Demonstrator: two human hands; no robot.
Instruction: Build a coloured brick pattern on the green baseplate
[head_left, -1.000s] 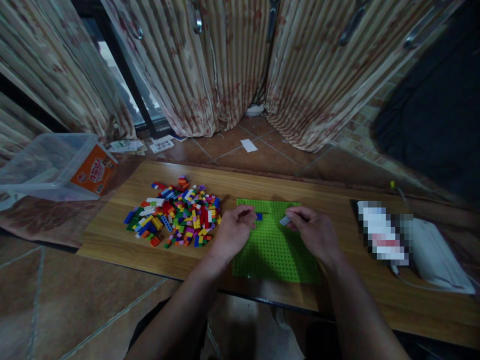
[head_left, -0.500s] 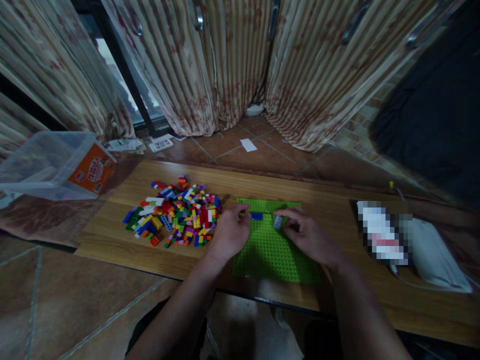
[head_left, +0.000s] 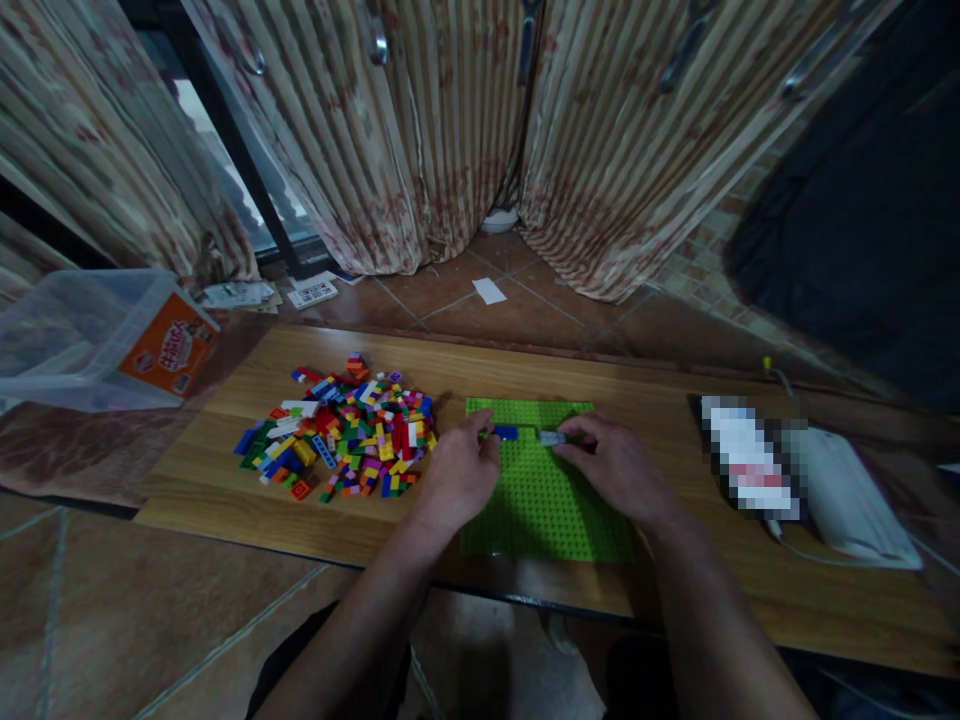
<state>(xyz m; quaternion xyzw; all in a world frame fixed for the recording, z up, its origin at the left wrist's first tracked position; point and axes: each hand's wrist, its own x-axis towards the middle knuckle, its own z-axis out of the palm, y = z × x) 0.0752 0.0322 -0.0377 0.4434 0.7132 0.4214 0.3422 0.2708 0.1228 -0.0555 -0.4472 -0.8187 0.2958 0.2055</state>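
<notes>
A green studded baseplate [head_left: 544, 505] lies on the wooden board [head_left: 652, 405] in front of me. A small blue brick [head_left: 506, 433] sits on its far part. My left hand [head_left: 454, 475] rests on the plate's left edge, fingers curled, fingertips touching the blue brick's left end. My right hand [head_left: 615, 465] pinches a small grey brick [head_left: 551, 438] just right of the blue one, low over the studs. A heap of mixed coloured bricks [head_left: 341, 430] lies left of the plate.
A clear plastic tub with an orange label [head_left: 112, 340] lies on its side at the far left. A white pouch and blurred packet [head_left: 795, 470] sit on the board's right end. Striped curtains [head_left: 420, 120] hang behind, with papers on the tiled floor.
My right hand has carried the grey brick leftward and down, from above the plate's right part to right beside the blue brick. My left hand has stayed by the blue brick.
</notes>
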